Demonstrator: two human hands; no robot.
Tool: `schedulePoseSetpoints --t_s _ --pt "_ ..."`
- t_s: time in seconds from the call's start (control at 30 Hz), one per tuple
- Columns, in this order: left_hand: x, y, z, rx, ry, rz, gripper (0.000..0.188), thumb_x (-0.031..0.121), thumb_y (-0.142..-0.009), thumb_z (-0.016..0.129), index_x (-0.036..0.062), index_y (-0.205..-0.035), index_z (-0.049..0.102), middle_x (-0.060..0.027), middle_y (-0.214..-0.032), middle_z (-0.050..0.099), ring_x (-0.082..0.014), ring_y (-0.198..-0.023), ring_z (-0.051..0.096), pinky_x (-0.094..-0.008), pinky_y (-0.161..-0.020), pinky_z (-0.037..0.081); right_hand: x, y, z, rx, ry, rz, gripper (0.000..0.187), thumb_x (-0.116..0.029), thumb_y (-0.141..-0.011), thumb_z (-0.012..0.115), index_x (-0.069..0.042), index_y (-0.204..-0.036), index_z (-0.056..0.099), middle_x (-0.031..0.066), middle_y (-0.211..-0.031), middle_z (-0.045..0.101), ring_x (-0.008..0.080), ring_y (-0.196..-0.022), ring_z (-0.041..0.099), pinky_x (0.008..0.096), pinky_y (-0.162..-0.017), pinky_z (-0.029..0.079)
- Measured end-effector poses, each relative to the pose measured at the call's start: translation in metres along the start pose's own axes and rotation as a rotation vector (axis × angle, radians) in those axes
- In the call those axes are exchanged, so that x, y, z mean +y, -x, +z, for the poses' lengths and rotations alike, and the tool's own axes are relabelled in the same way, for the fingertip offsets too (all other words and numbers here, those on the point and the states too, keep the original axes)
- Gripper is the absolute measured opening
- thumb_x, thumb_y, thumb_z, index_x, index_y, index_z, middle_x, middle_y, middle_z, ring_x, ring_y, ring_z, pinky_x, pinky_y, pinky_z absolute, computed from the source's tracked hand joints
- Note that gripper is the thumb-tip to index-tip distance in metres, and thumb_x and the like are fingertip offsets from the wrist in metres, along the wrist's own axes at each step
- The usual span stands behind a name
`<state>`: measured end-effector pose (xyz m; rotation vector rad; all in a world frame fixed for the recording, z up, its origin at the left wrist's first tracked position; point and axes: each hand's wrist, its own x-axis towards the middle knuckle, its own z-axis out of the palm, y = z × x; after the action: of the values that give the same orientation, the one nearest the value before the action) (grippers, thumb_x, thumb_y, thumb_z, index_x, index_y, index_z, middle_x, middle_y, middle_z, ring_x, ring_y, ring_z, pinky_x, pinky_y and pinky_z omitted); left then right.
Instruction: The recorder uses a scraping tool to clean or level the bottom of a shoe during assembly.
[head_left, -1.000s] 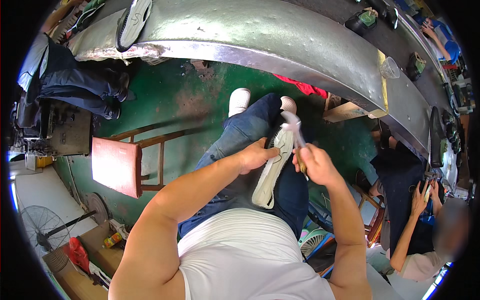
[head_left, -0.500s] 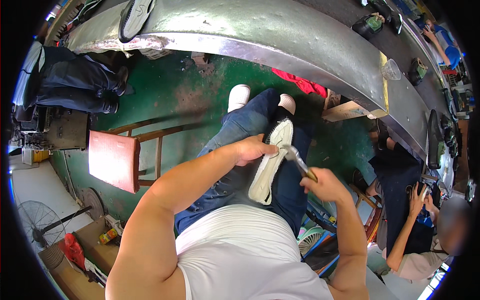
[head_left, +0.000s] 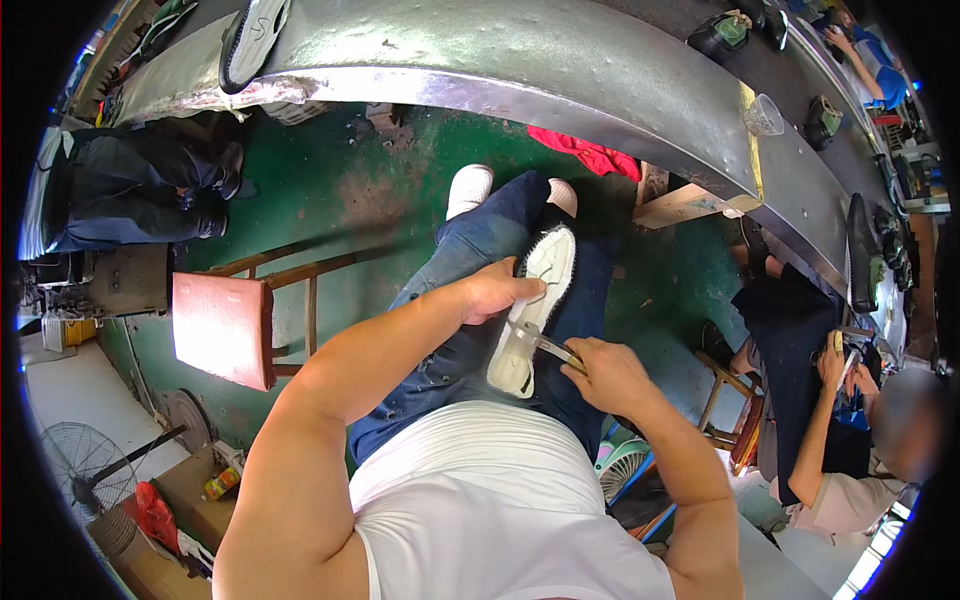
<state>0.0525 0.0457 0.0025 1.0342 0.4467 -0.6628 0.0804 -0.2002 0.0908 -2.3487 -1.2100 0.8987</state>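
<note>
Across my thighs lies a shoe (head_left: pixel 552 258) with its cream underside facing up and a dark, rough edge around it. My left hand (head_left: pixel 495 291) grips the shoe at its side, thumb pressed on the underside near the middle. In my closed right hand (head_left: pixel 608 376) is a hammer (head_left: pixel 548 345). Its metal head is over the heel half of the underside, below my left thumb, and seems to touch it. The fingers under the shoe are hidden.
A long metal workbench (head_left: pixel 450 50) curves across the far side, with another shoe (head_left: pixel 255 40) on its left end. A padded stool (head_left: pixel 222 330) stands at left. A co-worker (head_left: pixel 835 430) sits at right. A fan (head_left: pixel 85 455) stands at lower left.
The hammer and my right hand have moved left and toward me, from beside the shoe's middle to over its heel half. My left hand still grips the shoe.
</note>
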Motion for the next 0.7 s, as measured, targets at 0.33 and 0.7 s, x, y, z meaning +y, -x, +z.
schedulePoseSetpoints --t_s 0.33,0.7 --pt "-0.043 0.036 0.024 0.119 -0.397 0.160 0.090 0.031 -0.098 0.060 0.0128 -0.160 -0.003 -0.0216 -0.147 0.046 -0.0300 -0.135 0.045 -0.0360 -0.113 0.033 0.003 0.045 0.023 -0.121 -0.403 0.353 0.021 -0.020 -0.092 0.064 -0.001 -0.099 0.063 0.0190 -0.084 0.067 0.0374 -0.079 0.067 0.0450 -0.073 0.052" --pt "-0.067 0.029 0.054 0.484 -0.540 0.297 0.092 0.019 -0.093 0.066 0.0078 -0.158 0.003 -0.0232 -0.155 0.028 -0.0300 -0.142 0.033 -0.0373 -0.116 0.030 0.026 0.059 0.054 -0.428 -0.736 0.372 0.024 -0.027 -0.095 0.065 -0.004 -0.100 0.068 0.0082 -0.083 0.071 0.0170 -0.070 0.066 0.0314 -0.060 0.051"
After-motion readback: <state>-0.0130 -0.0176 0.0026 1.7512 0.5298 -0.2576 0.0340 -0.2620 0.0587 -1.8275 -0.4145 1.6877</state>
